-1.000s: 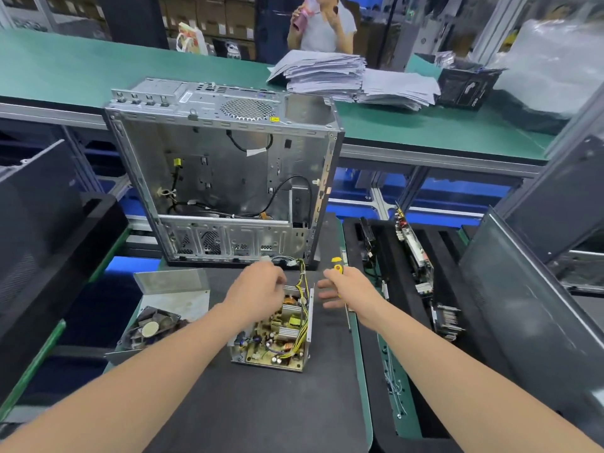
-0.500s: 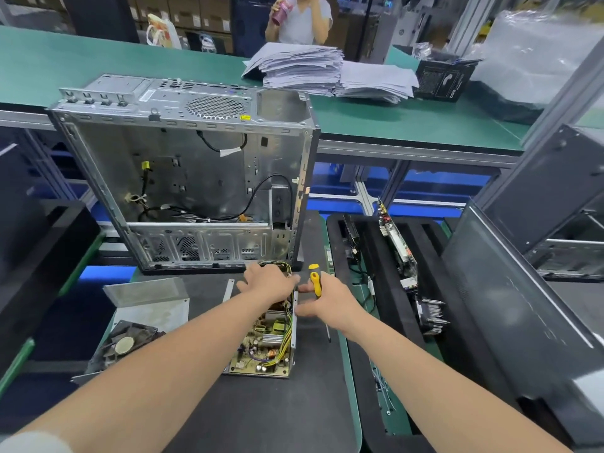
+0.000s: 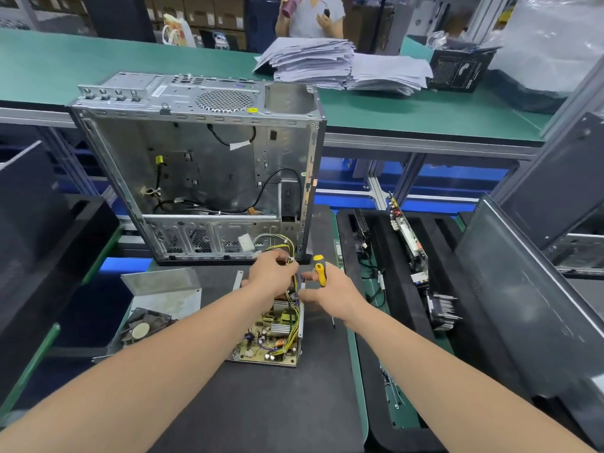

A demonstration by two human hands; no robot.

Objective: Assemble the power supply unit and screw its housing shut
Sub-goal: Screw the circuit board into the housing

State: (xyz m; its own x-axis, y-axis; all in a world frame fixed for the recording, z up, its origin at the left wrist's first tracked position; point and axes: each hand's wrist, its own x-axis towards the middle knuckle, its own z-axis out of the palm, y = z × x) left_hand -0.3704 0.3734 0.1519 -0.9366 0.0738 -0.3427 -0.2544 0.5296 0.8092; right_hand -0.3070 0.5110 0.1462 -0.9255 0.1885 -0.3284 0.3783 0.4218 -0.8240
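From the head camera, the open power supply unit (image 3: 273, 336) lies on the black mat of the near table (image 3: 261, 413). Its circuit board faces up and its low metal walls stand along the sides. Its far end lies directly under both hands.

The left grip (image 3: 271, 273) is curled over that far end and closes on the yellow wire bundle (image 3: 282, 245). The bundle rises from the board and loops up towards the computer case (image 3: 202, 165).

The right grip (image 3: 330, 289) is just beside the left, at the unit's right wall. It is wrapped round a screwdriver (image 3: 319, 269). The yellow-and-black handle sticks up above the fist, and the shaft tip shows below the wrist. Its forefinger and thumb reach out to the wires, touching or almost touching the left fingers; I cannot tell which.

The case stands open-sided just behind the unit, with cables inside it. Left of the unit lies a bent metal housing cover (image 3: 163, 289), with a fan (image 3: 142, 328) at its near end, well apart from either grip.

A black tray (image 3: 434, 237) on the right holds an upright circuit card (image 3: 407, 237) and a finned heatsink (image 3: 441, 308). On the far green table (image 3: 65, 63) lies a stack of papers (image 3: 310, 60), and a person (image 3: 310, 18) stands behind it.
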